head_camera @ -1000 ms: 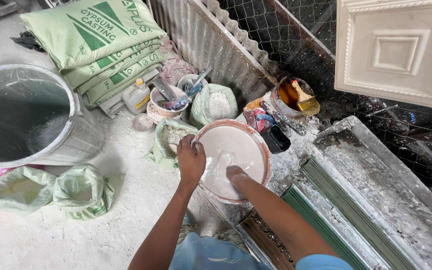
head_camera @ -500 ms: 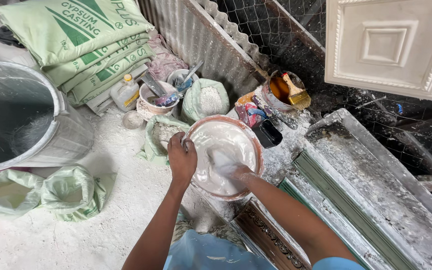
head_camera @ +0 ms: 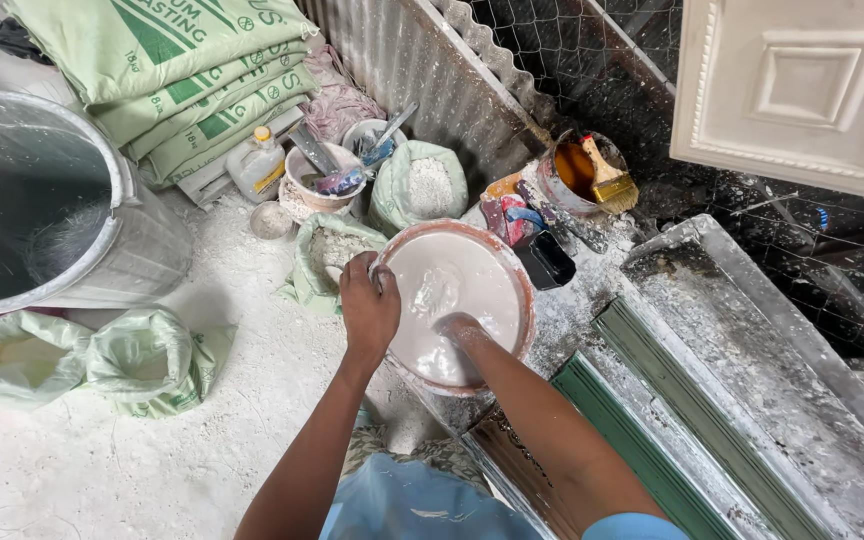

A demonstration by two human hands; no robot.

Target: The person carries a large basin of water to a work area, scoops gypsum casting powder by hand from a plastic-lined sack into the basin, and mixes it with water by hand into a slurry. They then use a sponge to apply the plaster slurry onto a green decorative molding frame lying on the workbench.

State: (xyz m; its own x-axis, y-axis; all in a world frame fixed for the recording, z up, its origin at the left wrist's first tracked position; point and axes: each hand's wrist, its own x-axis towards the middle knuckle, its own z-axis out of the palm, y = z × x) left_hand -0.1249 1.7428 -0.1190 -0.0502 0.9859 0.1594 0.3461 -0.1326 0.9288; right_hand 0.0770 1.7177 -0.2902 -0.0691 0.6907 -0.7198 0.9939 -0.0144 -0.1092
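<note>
At the centre of my view, just below twelve o'clock from the body, sits the round basin [head_camera: 512, 262], its rusty rim propped on the plaster-crusted edge of the long mould tray [head_camera: 752, 400]. I have the left hand [head_camera: 369, 308] clamped over the basin's rim at nine o'clock, fingers curled tight round the lip, and the right hand [head_camera: 459, 330] sunk into the white slurry [head_camera: 452, 275] near six o'clock, so that its fingers are hidden under the surface and I cannot tell whether they are spread or closed. My judgement is that the basin, nearly full of wet mix, is heavy and sloshy, and its rim slick with slurry; it wants a firm hold on the lip, best at opposite sides, and it should be kept level. The mix itself looks thick and creamy, soft enough to yield to a hand. At ten o'clock from the basin an open green sack of powder [head_camera: 324, 258] lies just beside it, and at twelve another open sack [head_camera: 422, 185]. Further out at ten are a small bowl of tools [head_camera: 320, 178] and a plastic jug [head_camera: 255, 165], with stacked green bags [head_camera: 172, 80] behind. A large grey bin [head_camera: 62, 200] stands at nine, and a tin with a brush [head_camera: 584, 170] at one.
</note>
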